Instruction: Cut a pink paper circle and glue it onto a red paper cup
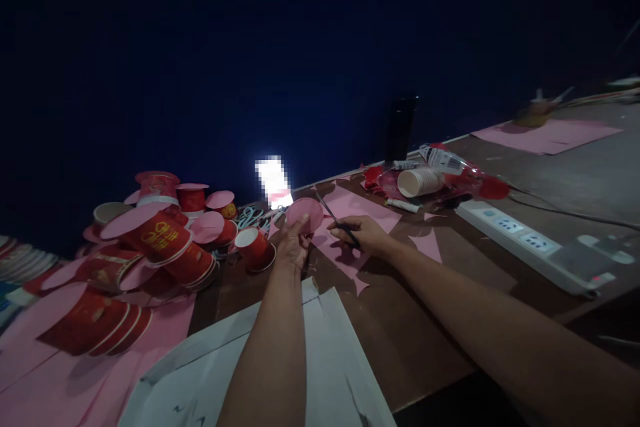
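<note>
My left hand (293, 243) pinches a round pink paper disc (306, 213) and holds it upright above the brown table (400, 327). My right hand (363, 233) grips dark scissors (334, 217), whose blades point up and left toward the edge of the disc. Pink paper offcuts (345, 250) lie on the table under both hands. A red paper cup (254, 248) lies on its side just left of my left hand.
A heap of red paper cups with pink disc lids (150, 240) fills the left. White sheets (250, 360) lie near me. A white power strip (530, 240), stacked white cups in a wrapper (423, 181), a dark bottle (400, 127) and a pink sheet (547, 135) are to the right.
</note>
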Demonstrator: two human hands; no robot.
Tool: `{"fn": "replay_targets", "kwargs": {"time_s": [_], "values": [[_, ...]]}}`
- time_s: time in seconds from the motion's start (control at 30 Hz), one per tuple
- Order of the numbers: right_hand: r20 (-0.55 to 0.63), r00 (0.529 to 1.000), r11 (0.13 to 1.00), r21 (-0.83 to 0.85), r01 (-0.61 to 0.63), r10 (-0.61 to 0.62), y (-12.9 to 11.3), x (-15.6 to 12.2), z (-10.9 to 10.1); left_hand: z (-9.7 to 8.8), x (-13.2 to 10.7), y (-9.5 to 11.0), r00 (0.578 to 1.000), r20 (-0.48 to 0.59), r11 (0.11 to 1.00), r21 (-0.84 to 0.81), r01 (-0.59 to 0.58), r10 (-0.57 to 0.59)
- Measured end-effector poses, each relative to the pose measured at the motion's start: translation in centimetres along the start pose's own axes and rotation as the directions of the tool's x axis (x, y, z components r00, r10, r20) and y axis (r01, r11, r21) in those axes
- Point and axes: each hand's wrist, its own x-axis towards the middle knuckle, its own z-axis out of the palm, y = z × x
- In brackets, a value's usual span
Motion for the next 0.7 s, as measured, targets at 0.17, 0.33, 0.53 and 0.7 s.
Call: {"fn": "replay_targets", "kwargs": {"time_s": [0.17, 0.33, 0.53, 0.7], "values": [[-0.002, 1.0, 1.0, -0.021, 0.002, -0.002, 0.21, 0.02, -0.1, -0.35, 0.51, -0.26, 1.0, 0.029, 1.0, -0.001, 0.009, -0.009], [0.03, 1.0, 1.0, 0.009, -0.002, 0.002, 0.27, -0.04, -0.18, 0.07, 0.0, 0.18, 0.999, 0.033, 1.0, -0.006, 0.008, -0.008], [0.029, 0.999, 0.999, -0.023, 0.029, -0.028, 0.12, -0.11, -0.17, 0.13, -0.28, 0.33, 0.997, 0.073, 1.0, -0.001, 0.014, -0.014], [0.029, 0.999, 0.999, -0.029, 0.026, -0.025, 0.07, -0.1, -0.21, 0.0, -0.05, 0.18, 0.997, 0.08, 1.0, 0.026, 0.016, -0.018]]}}
